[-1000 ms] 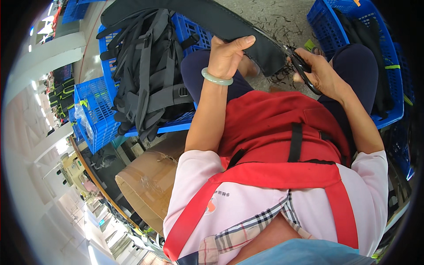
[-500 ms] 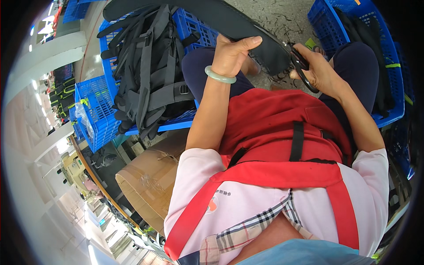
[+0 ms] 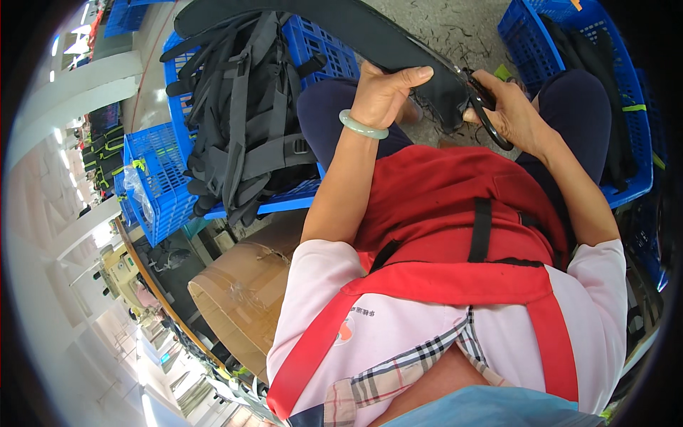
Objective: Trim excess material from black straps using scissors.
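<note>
A long, dark strap-like padded fabric piece (image 3: 341,28) runs from the upper left to between my knees. My left hand (image 3: 384,91) grips its near edge, thumb on top and the other fingers hidden beneath it. In my right hand (image 3: 511,107) is a pair of black-handled scissors (image 3: 489,127), fingers wrapped round the loops. The scissor blades lie along the far edge of the fabric piece, close to its right end; how far apart they are I cannot make out.
At left, a blue crate (image 3: 320,53) bears a heap of black straps (image 3: 249,121). Another blue crate (image 3: 644,160) with dark pieces stands at right. Dark scraps (image 3: 469,32) litter the floor. A cardboard box (image 3: 238,292) sits by my left elbow, and a smaller blue crate (image 3: 160,178) lies beyond.
My left hand and the fabric piece have shifted slightly right. My right hand stays at nearly the same place with the scissors.
</note>
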Demonstrator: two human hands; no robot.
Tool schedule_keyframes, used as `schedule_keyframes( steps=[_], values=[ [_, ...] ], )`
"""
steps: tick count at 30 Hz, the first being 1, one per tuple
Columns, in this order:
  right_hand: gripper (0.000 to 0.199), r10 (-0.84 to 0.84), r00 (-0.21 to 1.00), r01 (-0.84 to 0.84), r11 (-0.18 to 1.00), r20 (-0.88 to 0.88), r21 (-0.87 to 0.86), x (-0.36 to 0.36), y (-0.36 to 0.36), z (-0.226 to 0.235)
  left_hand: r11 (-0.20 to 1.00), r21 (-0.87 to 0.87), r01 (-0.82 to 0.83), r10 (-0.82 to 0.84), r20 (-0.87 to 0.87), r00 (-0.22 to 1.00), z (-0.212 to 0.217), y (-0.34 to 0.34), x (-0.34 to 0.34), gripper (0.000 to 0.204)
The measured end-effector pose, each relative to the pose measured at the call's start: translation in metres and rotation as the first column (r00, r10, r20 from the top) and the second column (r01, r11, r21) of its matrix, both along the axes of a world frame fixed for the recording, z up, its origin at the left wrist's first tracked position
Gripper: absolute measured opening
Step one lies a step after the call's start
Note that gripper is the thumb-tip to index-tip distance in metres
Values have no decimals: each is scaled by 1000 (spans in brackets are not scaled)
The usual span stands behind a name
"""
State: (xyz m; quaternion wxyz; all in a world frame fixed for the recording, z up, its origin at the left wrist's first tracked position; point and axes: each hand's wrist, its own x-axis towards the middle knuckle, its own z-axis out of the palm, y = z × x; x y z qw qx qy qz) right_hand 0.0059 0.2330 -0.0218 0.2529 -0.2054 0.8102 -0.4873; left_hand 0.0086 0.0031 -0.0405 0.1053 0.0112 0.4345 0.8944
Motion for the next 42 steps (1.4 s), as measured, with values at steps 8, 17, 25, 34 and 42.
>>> schedule_keyframes(
  steps=[8, 17, 25, 34, 42],
  values=[
    [44, -24, 999, 22, 998, -23, -56, 2, 3, -1, 999, 34, -17, 18, -23, 1000, 2, 5, 2, 25],
    [44, -70, 994, 80, 990, 86, -119, 2, 3, 5, 953, -303, -15, -18, -106, 994, 0, 6, 6, 20],
    [54, 19, 1000, -19, 999, -4, 50, 2, -1, 21, 993, -2, -119, 119, -14, 993, 4, -8, -3, 15],
    [54, 158, 987, -158, 987, 2, 0, -12, 14, 19, 993, 107, -52, 46, 55, 997, 1, -14, 1, 16],
    [43, 45, 994, -50, 997, -95, -61, 2, -7, 0, 993, 66, -101, 98, 49, 994, 8, -3, 2, 20]
  ],
)
